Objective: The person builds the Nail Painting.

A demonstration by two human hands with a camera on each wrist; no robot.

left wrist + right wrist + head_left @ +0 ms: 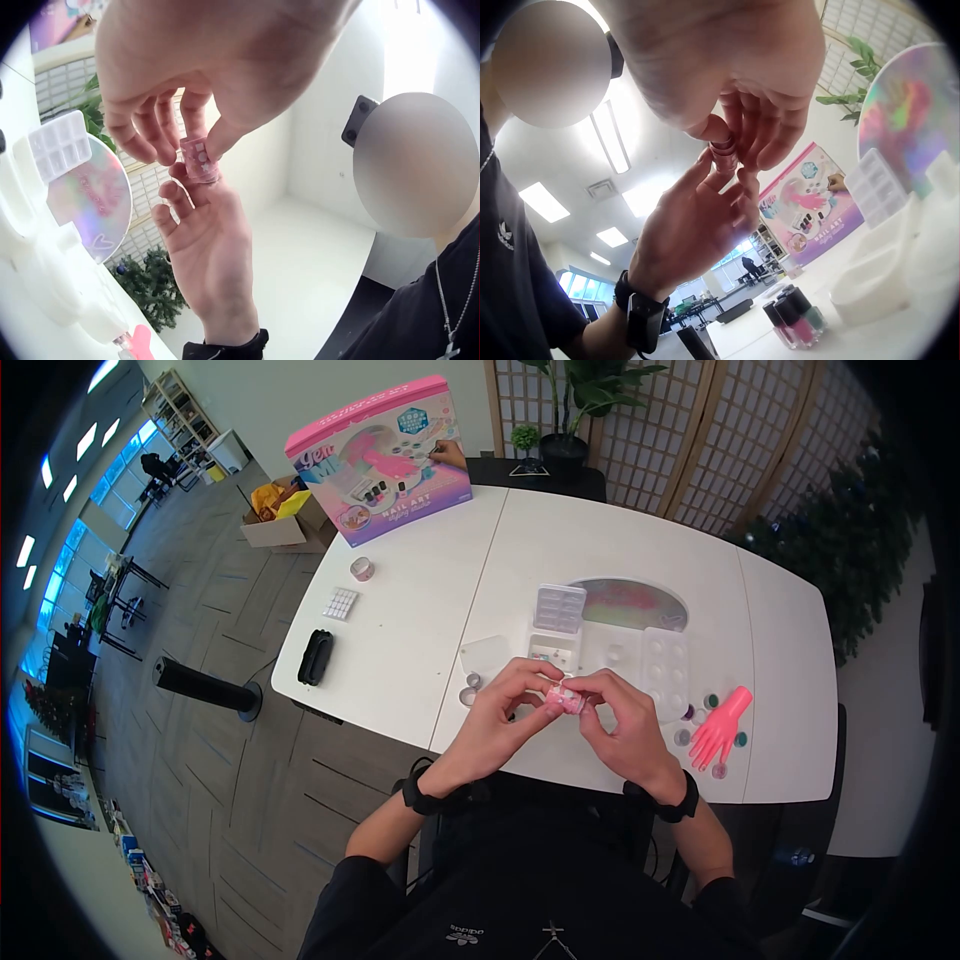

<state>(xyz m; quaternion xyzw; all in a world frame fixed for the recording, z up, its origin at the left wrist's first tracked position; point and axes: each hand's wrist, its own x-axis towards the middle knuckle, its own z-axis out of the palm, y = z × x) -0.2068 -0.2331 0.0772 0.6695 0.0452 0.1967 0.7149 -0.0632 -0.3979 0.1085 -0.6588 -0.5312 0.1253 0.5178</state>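
Both hands meet over the table's front edge around a small pink cylinder (566, 700) patterned with white shapes, a star among them (199, 159). My left hand (505, 710) pinches one end between thumb and fingers. At the other end, the thumb and fingertips of my right hand (622, 722) grip it. In the right wrist view the cylinder (724, 156) tilts between the two hands, partly hidden by fingers. Just beyond the hands stand a white tray with small compartments (552, 651) and its raised clear lid (560, 607).
A pink model hand (722, 728) lies at right among small pots. Behind the tray is an iridescent half-round panel (636, 605). Several polish bottles (795, 319) stand close by. At left are a black case (315, 658), a white grid (341, 603), a jar (362, 568) and the nail art box (385, 465).
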